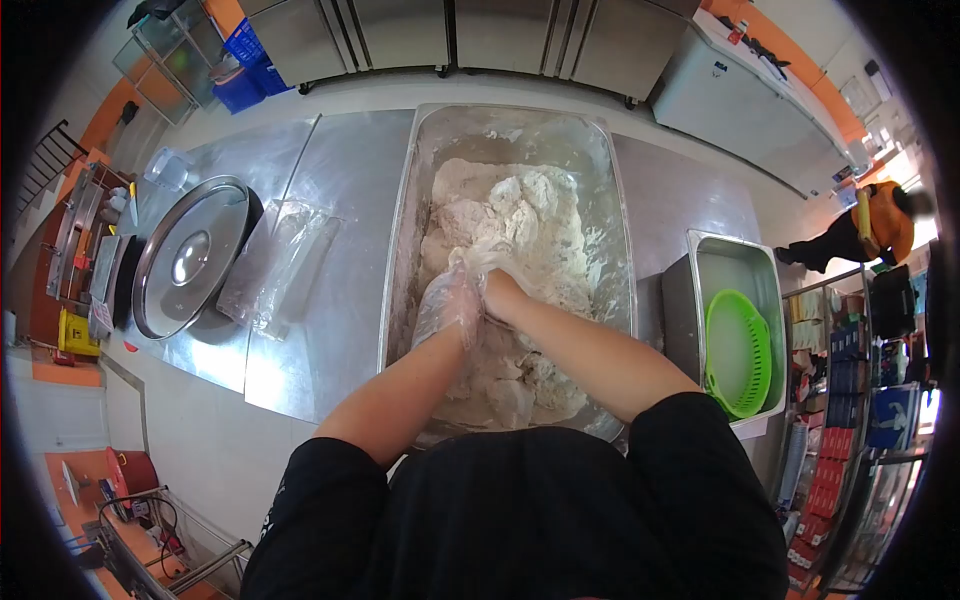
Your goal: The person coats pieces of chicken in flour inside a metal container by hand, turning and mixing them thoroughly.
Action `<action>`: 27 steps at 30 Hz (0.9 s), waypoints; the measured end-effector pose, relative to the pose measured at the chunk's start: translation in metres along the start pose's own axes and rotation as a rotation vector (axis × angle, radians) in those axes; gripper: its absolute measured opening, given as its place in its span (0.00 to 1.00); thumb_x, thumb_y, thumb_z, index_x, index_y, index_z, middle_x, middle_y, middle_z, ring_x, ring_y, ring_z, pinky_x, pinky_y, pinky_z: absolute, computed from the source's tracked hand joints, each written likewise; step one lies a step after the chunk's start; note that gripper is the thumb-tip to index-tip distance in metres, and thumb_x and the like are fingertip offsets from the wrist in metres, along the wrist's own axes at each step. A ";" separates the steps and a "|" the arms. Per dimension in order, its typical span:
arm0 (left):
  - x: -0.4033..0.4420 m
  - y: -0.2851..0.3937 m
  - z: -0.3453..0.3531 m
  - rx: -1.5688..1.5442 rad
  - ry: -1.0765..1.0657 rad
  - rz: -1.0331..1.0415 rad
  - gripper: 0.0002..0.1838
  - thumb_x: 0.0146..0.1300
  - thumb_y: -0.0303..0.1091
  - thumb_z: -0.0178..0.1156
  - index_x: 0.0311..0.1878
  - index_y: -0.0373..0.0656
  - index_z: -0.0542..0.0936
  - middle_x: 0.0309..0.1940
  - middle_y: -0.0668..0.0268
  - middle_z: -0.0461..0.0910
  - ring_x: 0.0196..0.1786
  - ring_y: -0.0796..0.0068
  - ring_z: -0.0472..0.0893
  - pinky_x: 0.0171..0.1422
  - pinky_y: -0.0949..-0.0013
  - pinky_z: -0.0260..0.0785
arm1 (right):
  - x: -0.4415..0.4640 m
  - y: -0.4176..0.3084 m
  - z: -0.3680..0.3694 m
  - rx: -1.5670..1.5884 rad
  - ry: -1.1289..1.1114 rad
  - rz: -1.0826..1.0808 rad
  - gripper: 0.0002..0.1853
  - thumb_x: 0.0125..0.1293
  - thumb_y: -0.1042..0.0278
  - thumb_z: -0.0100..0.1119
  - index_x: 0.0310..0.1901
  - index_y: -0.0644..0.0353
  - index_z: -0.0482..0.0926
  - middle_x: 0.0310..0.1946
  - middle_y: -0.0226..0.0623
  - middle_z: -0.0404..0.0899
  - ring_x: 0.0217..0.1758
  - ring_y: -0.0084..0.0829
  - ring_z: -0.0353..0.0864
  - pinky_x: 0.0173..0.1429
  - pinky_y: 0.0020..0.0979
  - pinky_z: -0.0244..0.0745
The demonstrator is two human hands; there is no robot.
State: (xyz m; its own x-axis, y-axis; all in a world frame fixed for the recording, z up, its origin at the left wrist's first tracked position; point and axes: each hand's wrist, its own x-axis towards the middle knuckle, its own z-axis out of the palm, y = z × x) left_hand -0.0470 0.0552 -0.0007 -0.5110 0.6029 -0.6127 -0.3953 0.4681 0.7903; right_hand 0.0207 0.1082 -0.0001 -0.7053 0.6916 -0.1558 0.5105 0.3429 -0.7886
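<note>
A large steel tub (402, 240) holds a shaggy, pale mass of flour dough (515, 210). In its middle, my left hand (452, 300), covered by a clear plastic glove, is closed on dough. Close beside it, my right hand (500, 290) is also closed on dough; its fingertips are sunk in and partly hidden. Lumpy, floury pieces lie around both hands, and smears of dough stick to the tub's walls.
On the steel table (350, 165) to the left lie a clear plastic bag (280, 265) and a round steel lid (195, 258). At right, a deep steel pan (690, 300) holds a green basket (738, 352). Another person (880, 228) is at far right.
</note>
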 end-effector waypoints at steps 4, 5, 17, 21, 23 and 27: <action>-0.021 0.018 -0.016 0.862 -0.177 0.306 0.29 0.63 0.54 0.37 0.57 0.40 0.63 0.51 0.52 0.69 0.52 0.56 0.69 0.53 0.63 0.61 | -0.017 -0.009 -0.046 -0.196 -0.218 -0.078 0.14 0.56 0.64 0.43 0.34 0.66 0.76 0.34 0.48 0.77 0.34 0.45 0.76 0.41 0.38 0.68; -0.008 0.007 -0.024 1.109 -0.285 0.374 0.29 0.63 0.54 0.37 0.56 0.37 0.65 0.52 0.51 0.68 0.51 0.57 0.70 0.52 0.61 0.61 | -0.017 -0.005 -0.060 -0.516 -0.463 -0.163 0.14 0.56 0.64 0.44 0.36 0.66 0.75 0.33 0.46 0.77 0.33 0.43 0.76 0.41 0.37 0.68; -0.063 -0.026 -0.017 0.326 -0.207 -0.131 0.31 0.59 0.57 0.43 0.56 0.41 0.64 0.50 0.56 0.69 0.52 0.64 0.68 0.55 0.65 0.60 | -0.026 0.002 -0.058 -0.380 -0.418 0.077 0.15 0.59 0.61 0.47 0.42 0.60 0.76 0.43 0.38 0.75 0.41 0.34 0.73 0.47 0.31 0.67; -0.078 0.004 0.000 -0.129 -0.298 -0.158 0.37 0.57 0.62 0.41 0.57 0.38 0.63 0.49 0.55 0.70 0.52 0.64 0.69 0.55 0.65 0.60 | -0.027 0.027 -0.019 0.346 -0.630 0.088 0.22 0.55 0.50 0.47 0.42 0.59 0.76 0.45 0.44 0.74 0.47 0.41 0.72 0.50 0.36 0.64; -0.020 -0.031 -0.015 -0.028 -0.232 -0.142 0.37 0.57 0.62 0.40 0.56 0.36 0.64 0.46 0.54 0.72 0.49 0.64 0.71 0.52 0.65 0.63 | -0.045 0.005 -0.017 0.128 -0.331 0.154 0.21 0.55 0.50 0.47 0.41 0.59 0.77 0.45 0.46 0.73 0.46 0.41 0.72 0.49 0.36 0.65; -0.028 0.001 -0.010 0.222 -0.295 -0.105 0.28 0.61 0.52 0.43 0.55 0.38 0.65 0.38 0.55 0.75 0.39 0.63 0.76 0.43 0.64 0.68 | -0.040 -0.006 -0.025 0.026 -0.055 0.349 0.21 0.55 0.49 0.48 0.40 0.59 0.75 0.40 0.47 0.74 0.43 0.42 0.72 0.48 0.35 0.66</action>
State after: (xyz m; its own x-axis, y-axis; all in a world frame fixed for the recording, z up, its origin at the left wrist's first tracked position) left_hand -0.0410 0.0327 0.0172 -0.2220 0.6893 -0.6896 -0.2423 0.6461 0.7238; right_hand 0.0584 0.0938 0.0256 -0.5164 0.7284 -0.4502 0.7135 0.0753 -0.6966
